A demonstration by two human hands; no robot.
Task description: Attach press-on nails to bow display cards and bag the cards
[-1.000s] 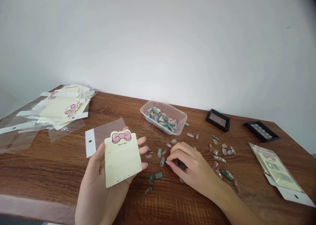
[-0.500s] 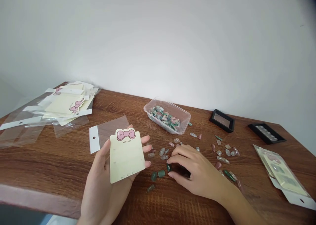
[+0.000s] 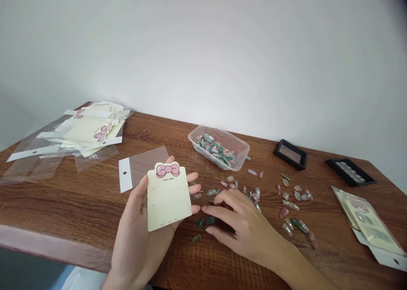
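Bow card (image 3: pixel 168 199) stood upright in my left hand (image 3: pixel 136 245), the palm open beneath it and the fingers spread behind it, with a clear sleeve (image 3: pixel 144 165) just behind the card. My right hand (image 3: pixel 237 228) was spread low among loose false nails (image 3: pixel 210 220), pinching none that I could see. Beyond that hand, a plastic tub (image 3: pixel 226 134) of nails sat on the counter (image 3: pixel 79 205).
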